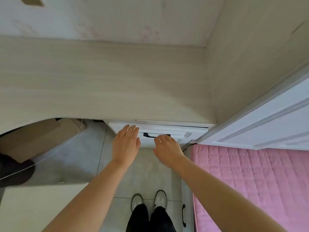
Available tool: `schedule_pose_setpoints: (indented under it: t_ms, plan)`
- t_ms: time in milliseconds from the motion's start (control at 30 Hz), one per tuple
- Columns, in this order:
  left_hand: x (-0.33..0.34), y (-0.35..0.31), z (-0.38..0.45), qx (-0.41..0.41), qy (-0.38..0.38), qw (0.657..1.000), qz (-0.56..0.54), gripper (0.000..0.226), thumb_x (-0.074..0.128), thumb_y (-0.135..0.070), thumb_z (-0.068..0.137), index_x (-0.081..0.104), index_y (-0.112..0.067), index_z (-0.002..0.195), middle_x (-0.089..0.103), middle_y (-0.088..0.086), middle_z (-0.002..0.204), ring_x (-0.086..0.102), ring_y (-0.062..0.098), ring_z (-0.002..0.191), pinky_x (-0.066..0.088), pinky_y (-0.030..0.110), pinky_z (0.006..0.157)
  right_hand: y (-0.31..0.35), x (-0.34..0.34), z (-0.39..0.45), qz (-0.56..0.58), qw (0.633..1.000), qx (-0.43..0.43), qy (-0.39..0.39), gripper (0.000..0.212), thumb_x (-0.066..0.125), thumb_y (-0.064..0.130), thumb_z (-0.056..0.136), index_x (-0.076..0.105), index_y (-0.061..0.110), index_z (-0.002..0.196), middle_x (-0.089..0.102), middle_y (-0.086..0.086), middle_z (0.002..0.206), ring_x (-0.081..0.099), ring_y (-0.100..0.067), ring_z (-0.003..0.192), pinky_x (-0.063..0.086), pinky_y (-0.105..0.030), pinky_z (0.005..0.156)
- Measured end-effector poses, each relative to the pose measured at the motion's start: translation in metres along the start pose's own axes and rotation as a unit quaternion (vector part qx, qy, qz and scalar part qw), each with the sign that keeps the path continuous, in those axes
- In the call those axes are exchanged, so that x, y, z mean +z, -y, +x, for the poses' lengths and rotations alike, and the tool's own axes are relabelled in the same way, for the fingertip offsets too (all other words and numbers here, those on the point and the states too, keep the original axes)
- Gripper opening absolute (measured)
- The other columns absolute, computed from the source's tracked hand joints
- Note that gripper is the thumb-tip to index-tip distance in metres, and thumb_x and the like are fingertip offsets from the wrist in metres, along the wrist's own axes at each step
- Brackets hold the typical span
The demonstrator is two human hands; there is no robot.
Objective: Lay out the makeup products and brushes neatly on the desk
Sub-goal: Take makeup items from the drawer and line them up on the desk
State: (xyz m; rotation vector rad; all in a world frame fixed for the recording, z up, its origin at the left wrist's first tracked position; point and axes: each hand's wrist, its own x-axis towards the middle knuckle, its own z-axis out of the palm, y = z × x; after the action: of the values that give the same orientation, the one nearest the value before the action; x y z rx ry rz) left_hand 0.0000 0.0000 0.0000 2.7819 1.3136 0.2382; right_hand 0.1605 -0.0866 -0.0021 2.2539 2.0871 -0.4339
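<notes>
A pale wood-grain desk [107, 81] fills the upper half of the head view and carries no makeup products or brushes that I can see. Under its front edge is a white drawer [167, 129] with a dark handle [148, 135]. My left hand [126, 144] reaches toward the drawer front with straight fingers, just left of the handle. My right hand [167, 148] has its fingers bent at the right end of the handle; whether they grip it I cannot tell.
A pink quilted bed [250, 181] lies at the right, with a white panel [267, 123] above it. A cardboard box [33, 138] and a thin white cable [55, 153] sit under the desk at left. My shoes [148, 200] stand on the tiled floor.
</notes>
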Motion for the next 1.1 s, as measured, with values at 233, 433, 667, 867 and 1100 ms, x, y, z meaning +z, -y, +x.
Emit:
schedule_pose_setpoints:
  t_ms: [233, 433, 667, 867, 1100]
  plan:
    - [0.034, 0.007, 0.011, 0.009, 0.007, 1.000, 0.001, 0.047, 0.066, -0.015, 0.083, 0.056, -0.005, 0.128, 0.058, 0.011, 0.130, 0.052, 0.033, 0.123, 0.045, 0.046, 0.100, -0.011, 0.032, 0.035, 0.011, 0.997, 0.012, 0.079, 0.042, 0.042, 0.023, 0.098, 0.037, 0.002, 0.135, 0.046, -0.015, 0.133, 0.044, -0.031, 0.124, 0.037, -0.035, 0.102]
    - [0.047, 0.011, 0.006, 0.015, 0.022, 1.000, 0.002, 0.056, 0.062, -0.012, 0.081, 0.048, -0.005, 0.135, 0.052, 0.011, 0.138, 0.046, 0.034, 0.129, 0.039, 0.050, 0.106, -0.007, 0.053, 0.053, 0.025, 0.995, 0.036, 0.094, 0.040, 0.047, 0.021, 0.095, 0.038, 0.003, 0.130, 0.047, -0.013, 0.130, 0.044, -0.028, 0.121, 0.038, -0.033, 0.100]
    - [0.057, 0.018, 0.013, 0.028, 0.023, 0.999, -0.003, 0.058, 0.061, -0.011, 0.081, 0.046, -0.008, 0.137, 0.049, 0.007, 0.139, 0.041, 0.031, 0.132, 0.035, 0.048, 0.109, -0.007, 0.068, 0.054, 0.026, 0.992, 0.045, 0.111, 0.061, 0.050, 0.024, 0.092, 0.024, 0.001, 0.143, 0.040, -0.013, 0.139, 0.038, -0.030, 0.127, 0.031, -0.037, 0.109]
    - [0.065, 0.021, 0.015, 0.034, 0.031, 0.999, 0.013, 0.064, 0.059, -0.015, 0.083, 0.038, -0.011, 0.144, 0.046, 0.005, 0.140, 0.040, 0.030, 0.127, 0.030, 0.047, 0.111, -0.003, 0.072, 0.045, 0.011, 0.993, 0.047, 0.110, 0.068, 0.055, 0.024, 0.088, 0.023, 0.003, 0.143, 0.037, -0.014, 0.138, 0.036, -0.031, 0.127, 0.025, -0.040, 0.113]
    - [0.073, 0.020, 0.019, 0.037, 0.035, 0.999, 0.010, 0.058, 0.063, -0.019, 0.085, 0.044, -0.012, 0.140, 0.052, 0.004, 0.135, 0.043, 0.028, 0.128, 0.029, 0.046, 0.113, 0.004, 0.078, 0.024, -0.003, 0.994, 0.024, 0.102, 0.073, 0.060, 0.024, 0.085, 0.022, 0.002, 0.144, 0.037, -0.014, 0.138, 0.036, -0.031, 0.126, 0.026, -0.038, 0.113]
